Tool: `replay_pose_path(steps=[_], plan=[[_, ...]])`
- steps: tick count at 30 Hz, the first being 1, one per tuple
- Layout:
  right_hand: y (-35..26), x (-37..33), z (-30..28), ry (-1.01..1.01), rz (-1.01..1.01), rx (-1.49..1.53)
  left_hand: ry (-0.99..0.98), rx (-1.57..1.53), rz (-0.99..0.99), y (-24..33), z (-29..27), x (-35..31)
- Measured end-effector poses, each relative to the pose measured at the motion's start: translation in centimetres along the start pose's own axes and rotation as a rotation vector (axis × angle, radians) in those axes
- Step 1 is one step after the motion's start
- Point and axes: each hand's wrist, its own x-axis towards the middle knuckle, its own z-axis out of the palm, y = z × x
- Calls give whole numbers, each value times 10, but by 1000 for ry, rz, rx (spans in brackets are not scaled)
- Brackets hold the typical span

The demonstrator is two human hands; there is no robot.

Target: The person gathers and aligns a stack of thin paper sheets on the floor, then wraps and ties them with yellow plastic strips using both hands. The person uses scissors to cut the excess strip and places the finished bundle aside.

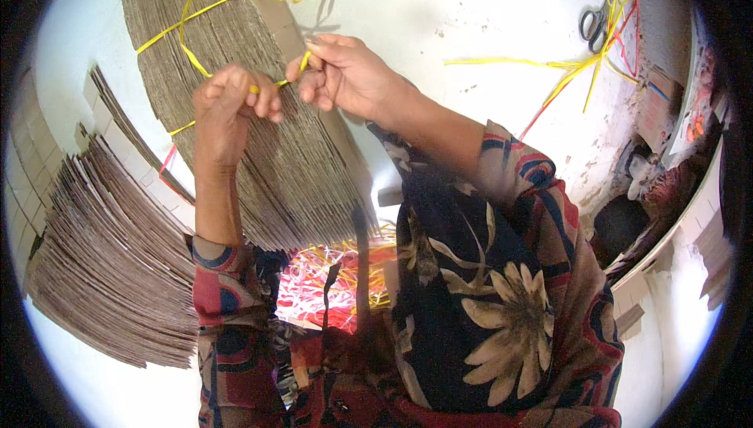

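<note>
A tall stack of thin brown cardboard sheets (294,173) stands on edge in front of me. Yellow plastic strapping (305,59) runs across it, with a loose loop and tied end at the far part of the stack. My left hand (227,107) is closed on the strapping over the stack, a bit of yellow showing between its fingers. Just to its right, my right hand (349,75) pinches the other piece of the same strapping near the stack's right edge. A short length stretches between the two hands. Curled fingers hide part of the strapping.
Another cardboard stack (118,263) lies at the left, near a thinner bundle with a pink strip. Black-handled scissors (594,28) lie at the far right beside yellow and red strips (580,67). Below the main stack is a heap of red, white and yellow strips (337,283).
</note>
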Motion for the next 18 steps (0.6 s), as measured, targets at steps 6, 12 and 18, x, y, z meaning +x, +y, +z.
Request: replay_pose_path(steps=[6, 12, 18], plan=[[-31, 18, 9, 70, 113, -589, 148, 331, 9, 4, -5, 2], [-29, 21, -4, 94, 99, -545, 219, 255, 92, -21, -25, 7], [-23, -1, -6, -57, -144, -1344, 239, 275, 219, -26, -32, 4]])
